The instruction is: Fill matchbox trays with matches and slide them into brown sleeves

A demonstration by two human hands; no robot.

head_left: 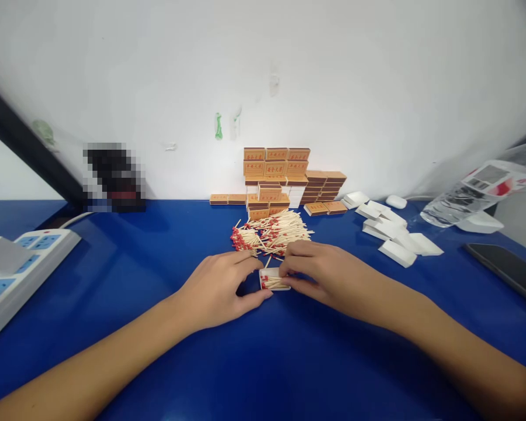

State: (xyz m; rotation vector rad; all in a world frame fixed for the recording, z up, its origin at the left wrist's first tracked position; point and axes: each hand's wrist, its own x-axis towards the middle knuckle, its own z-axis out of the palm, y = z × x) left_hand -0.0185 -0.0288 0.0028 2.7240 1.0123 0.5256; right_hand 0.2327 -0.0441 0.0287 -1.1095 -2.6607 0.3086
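Observation:
A small white matchbox tray (pixel 269 271) lies on the blue table with red-tipped matches (pixel 272 283) in it. Around its left end, my left hand (pixel 219 286) holds the tray between thumb and forefinger, the fingertips at its far and near edges. My right hand (pixel 322 269) reaches over the tray's right end, fingers bent and closed on the ends of the matches; its fingertips partly hide them. Just behind both hands spreads a loose pile of matches (pixel 284 231), most with pale sticks and red heads.
Orange matchboxes (pixel 275 168) are stacked against the wall behind the pile. Empty white trays (pixel 397 251) lie scattered at right, near a plastic bottle (pixel 469 193), a white earphone case (pixel 396 202) and a phone (pixel 506 269). A power strip (pixel 55 242) lies at left.

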